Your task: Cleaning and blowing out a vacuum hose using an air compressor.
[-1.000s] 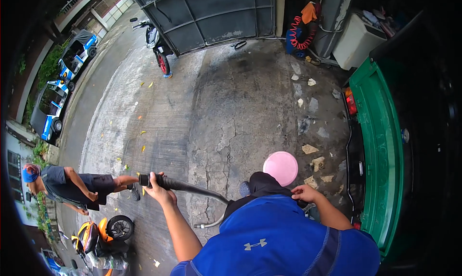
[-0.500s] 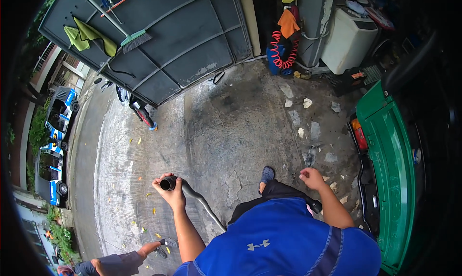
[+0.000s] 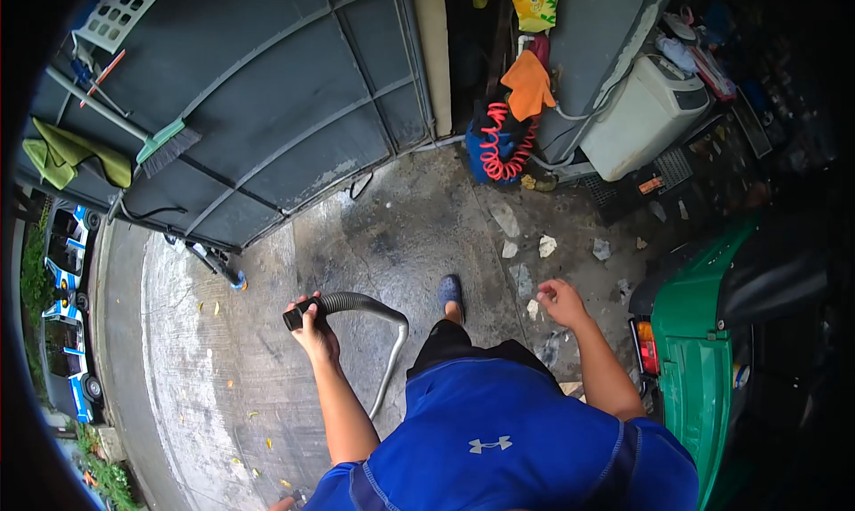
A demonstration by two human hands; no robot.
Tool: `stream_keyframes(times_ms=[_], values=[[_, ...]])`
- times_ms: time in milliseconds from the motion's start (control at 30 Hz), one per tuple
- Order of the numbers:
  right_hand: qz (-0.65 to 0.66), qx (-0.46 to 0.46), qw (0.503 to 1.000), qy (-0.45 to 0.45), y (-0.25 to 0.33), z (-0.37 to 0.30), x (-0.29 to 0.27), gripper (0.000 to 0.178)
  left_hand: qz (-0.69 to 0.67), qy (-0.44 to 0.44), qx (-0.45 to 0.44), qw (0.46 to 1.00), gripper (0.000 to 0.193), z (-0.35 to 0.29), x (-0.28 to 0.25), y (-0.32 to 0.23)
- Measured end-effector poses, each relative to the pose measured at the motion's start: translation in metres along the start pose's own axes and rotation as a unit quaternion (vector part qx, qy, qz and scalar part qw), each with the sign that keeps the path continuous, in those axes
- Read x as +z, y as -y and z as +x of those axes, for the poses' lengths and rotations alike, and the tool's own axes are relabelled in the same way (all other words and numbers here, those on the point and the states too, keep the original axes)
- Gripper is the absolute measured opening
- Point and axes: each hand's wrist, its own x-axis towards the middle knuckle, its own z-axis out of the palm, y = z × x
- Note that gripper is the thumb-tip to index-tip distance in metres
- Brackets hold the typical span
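Note:
My left hand [image 3: 313, 326] is wrapped round the black open end of a vacuum hose [image 3: 367, 303], held out to the left above the concrete. From that grip the ribbed dark hose arches to the right. It then bends down as a paler grey length whose lower end passes out of sight beside my body. My right hand [image 3: 561, 303] hangs out to the right with its fingers loosely bent and nothing visible in them. One foot in a dark blue clog [image 3: 451, 288] is forward on the ground between the hands.
A green vehicle [image 3: 690, 360] with a red and orange tail light stands close at right. Ahead left is a grey metal gate [image 3: 294, 93] with a broom [image 3: 165, 146] hung on it. A red coiled hose [image 3: 499, 159] and a white appliance [image 3: 641, 119] are at the far right.
My left hand has turned, so the hose now arches to the right of it. The view has shifted toward the green vehicle. The other person at lower left has mostly left the view.

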Motion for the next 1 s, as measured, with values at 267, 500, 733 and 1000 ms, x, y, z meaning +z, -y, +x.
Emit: stream_keyframes(times_ms=[267, 500, 733, 1000], values=[[0.065, 0.076, 0.991, -0.091, -0.004, 0.182, -0.108, 0.024, -0.038, -0.175, -0.133, 0.975, 0.044, 0.168, 0.135, 0.107], [0.176, 0.050, 0.971, -0.153, -0.032, 0.429, -0.185, 0.018, 0.056, -0.235, -0.171, 0.955, 0.052, 0.203, 0.222, 0.175], [0.076, -0.160, 0.974, -0.143, 0.026, 0.764, -0.259, 0.018, 0.240, -0.343, -0.206, 0.884, 0.040, 0.155, 0.257, 0.249], [-0.380, -0.045, 0.876, 0.292, -0.046, 1.031, -0.185, 0.029, 0.364, -0.253, -0.276, 0.853, 0.027, 0.167, 0.354, 0.352]])
